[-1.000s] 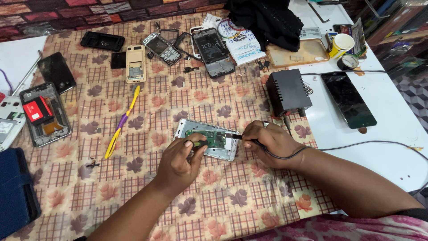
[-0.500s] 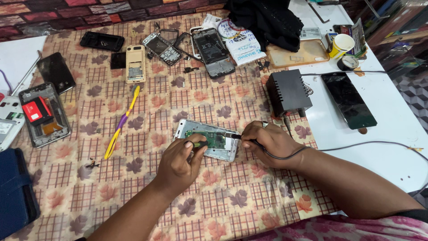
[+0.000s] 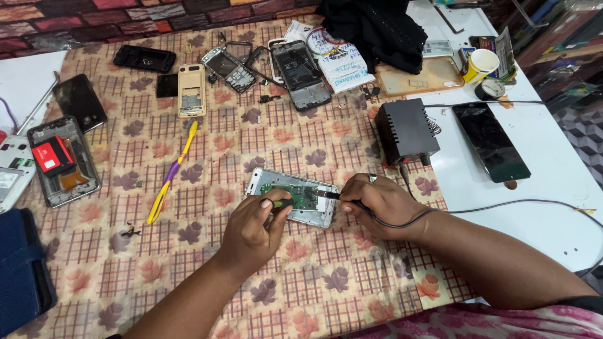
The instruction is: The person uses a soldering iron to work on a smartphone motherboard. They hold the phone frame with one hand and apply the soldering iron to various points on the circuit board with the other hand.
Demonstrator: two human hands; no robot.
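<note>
arms: bare to the elbow | ring: right grip (image 3: 383, 204) finger | clothing: pink patterned fabric at bottom edge

We see a white printed paper packet (image 3: 336, 63) with red and black lettering near the table's far edge, partly under an opened phone frame. A dark, unlit smartphone screen (image 3: 491, 141) lies face up on the white surface to the right, just beside a black box. Another dark phone screen (image 3: 79, 102) rests at the left. A red rectangular label (image 3: 53, 156) sits inside an opened phone at the left edge.
</note>
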